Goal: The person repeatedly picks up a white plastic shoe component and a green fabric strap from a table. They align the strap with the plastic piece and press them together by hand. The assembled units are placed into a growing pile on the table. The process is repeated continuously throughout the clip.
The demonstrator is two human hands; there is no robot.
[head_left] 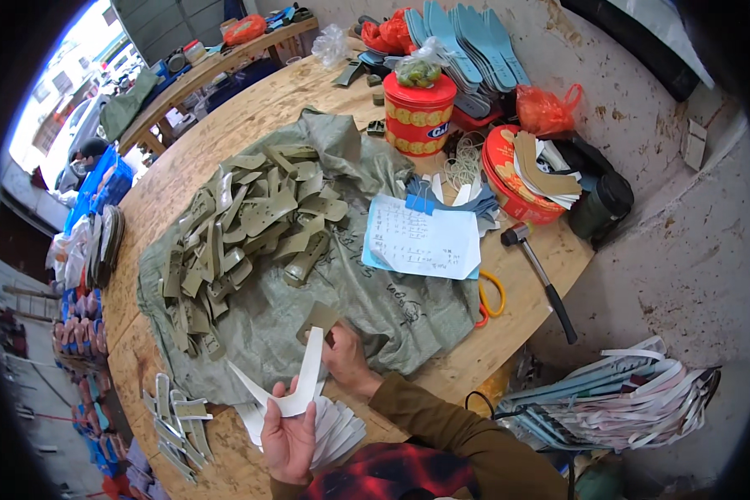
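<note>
Near the table's front edge, my left hand grips a white U-shaped piece by its curved middle, its two arms pointing up and away. Just right of it, my right hand is closed on an olive-green cut piece; its fingertips are partly hidden behind the white piece. Below my hands lies a fanned stack of white pieces. A large heap of olive-green pieces, some with small holes, rests on a grey-green woven sack. Left of my hands sits a small pile of white-edged olive pieces.
A clipboard with a handwritten sheet, orange-handled scissors and a hammer lie to the right. Red tins and stacked blue shoe-shaped pieces stand behind. Strips hang beyond the table's right edge.
</note>
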